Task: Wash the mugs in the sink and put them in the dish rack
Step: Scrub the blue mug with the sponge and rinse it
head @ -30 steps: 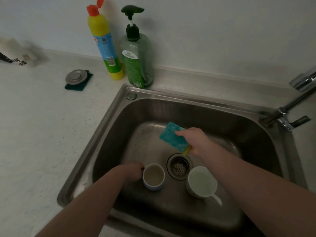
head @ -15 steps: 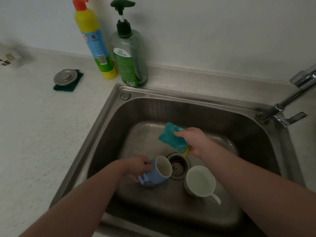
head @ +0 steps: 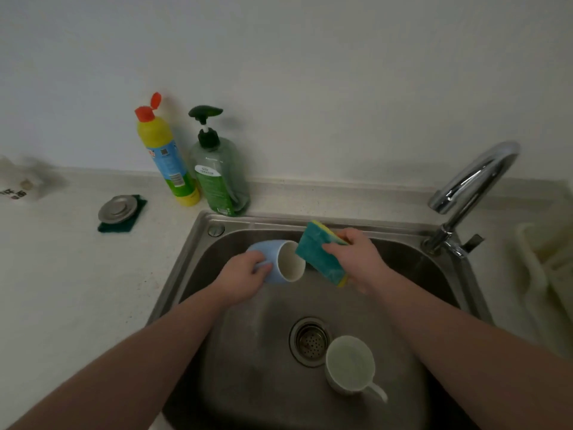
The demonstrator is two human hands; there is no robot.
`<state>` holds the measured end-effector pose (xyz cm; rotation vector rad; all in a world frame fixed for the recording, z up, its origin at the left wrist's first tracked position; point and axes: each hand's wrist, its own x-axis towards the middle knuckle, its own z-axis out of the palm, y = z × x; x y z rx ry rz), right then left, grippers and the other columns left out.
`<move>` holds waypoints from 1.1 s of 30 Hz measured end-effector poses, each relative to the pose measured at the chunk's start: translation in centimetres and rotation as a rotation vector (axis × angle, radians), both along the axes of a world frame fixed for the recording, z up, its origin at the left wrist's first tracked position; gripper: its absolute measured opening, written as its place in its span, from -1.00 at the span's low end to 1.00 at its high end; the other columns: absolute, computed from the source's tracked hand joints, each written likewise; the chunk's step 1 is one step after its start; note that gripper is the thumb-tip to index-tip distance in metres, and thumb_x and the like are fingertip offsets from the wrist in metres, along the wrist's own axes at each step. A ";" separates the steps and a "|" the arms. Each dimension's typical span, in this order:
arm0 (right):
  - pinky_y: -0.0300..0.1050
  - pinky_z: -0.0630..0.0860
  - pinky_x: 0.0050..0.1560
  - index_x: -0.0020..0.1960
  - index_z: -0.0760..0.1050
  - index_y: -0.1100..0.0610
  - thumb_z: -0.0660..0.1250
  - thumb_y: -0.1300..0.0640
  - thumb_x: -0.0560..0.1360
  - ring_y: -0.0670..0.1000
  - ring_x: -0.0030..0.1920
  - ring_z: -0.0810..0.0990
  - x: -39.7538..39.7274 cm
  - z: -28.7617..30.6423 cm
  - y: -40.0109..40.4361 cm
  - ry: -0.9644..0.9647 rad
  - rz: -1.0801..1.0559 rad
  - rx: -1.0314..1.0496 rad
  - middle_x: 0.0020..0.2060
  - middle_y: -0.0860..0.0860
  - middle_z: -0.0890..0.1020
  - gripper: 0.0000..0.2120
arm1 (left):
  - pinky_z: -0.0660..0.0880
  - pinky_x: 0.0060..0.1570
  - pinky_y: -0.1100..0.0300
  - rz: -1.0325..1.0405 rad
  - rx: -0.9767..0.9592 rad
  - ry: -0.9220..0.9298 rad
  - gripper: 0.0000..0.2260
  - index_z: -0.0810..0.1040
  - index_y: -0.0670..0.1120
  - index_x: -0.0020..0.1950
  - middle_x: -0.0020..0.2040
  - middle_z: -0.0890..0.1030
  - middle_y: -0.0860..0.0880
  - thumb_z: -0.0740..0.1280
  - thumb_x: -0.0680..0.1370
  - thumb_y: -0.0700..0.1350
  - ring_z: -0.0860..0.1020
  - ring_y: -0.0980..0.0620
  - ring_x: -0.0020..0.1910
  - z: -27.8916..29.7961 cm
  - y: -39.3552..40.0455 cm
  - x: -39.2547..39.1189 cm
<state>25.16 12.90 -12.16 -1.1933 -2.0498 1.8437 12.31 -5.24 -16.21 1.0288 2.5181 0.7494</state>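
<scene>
The left hand [head: 245, 279] grips the blue mug [head: 276, 262] above the sink [head: 198, 243] near its far-left corner; the mug lies on its side, mouth pointing right. The right hand [head: 356, 259] holds the sponge [head: 321, 254] just beside that mouth. A white mug [head: 350, 366] stands upright beside the drain [head: 310, 341].

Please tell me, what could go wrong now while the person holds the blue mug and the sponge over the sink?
1. The left hand holds the blue mug tilted on its side above the sink; if wet, it might slip and chip.
2. A dropped mug could strike the white mug standing beside the drain.
3. The sponge in the right hand meets only the rim, so the inside may stay dirty.
</scene>
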 end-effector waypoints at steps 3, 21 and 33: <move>-0.16 0.52 -0.18 0.07 0.45 0.02 0.36 0.10 0.50 0.01 -0.01 0.56 0.4 1.8 0.1 0.033 0.003 0.194 -0.02 0.01 0.55 -0.82 | 0.27 -0.23 0.13 -0.010 0.147 0.121 -0.77 0.45 -0.13 -0.22 -0.27 0.48 -0.09 0.26 0.60 -0.07 0.45 -0.02 -0.23 1.8 0.9 -0.1; -0.14 0.40 0.04 0.21 0.55 0.10 0.28 0.10 0.54 0.13 0.11 0.56 0.4 8.1 -0.5 0.032 0.128 0.655 0.07 0.09 0.64 -0.74 | 0.28 -0.20 0.21 -0.187 0.451 0.593 -0.75 0.53 -0.28 -0.18 -0.30 0.53 -0.19 0.21 0.52 -0.11 0.35 0.03 -0.23 7.1 3.8 -0.6; -0.19 0.45 -0.14 0.24 0.49 0.14 0.29 0.40 0.38 0.02 -0.06 0.51 -1.1 8.2 -1.8 0.237 0.226 0.094 -0.04 0.07 0.57 -0.55 | 0.20 -0.19 0.35 -0.199 0.482 0.579 -0.74 0.51 -0.27 -0.19 -0.30 0.51 -0.17 0.21 0.54 -0.09 0.33 0.08 -0.25 8.6 4.4 -0.8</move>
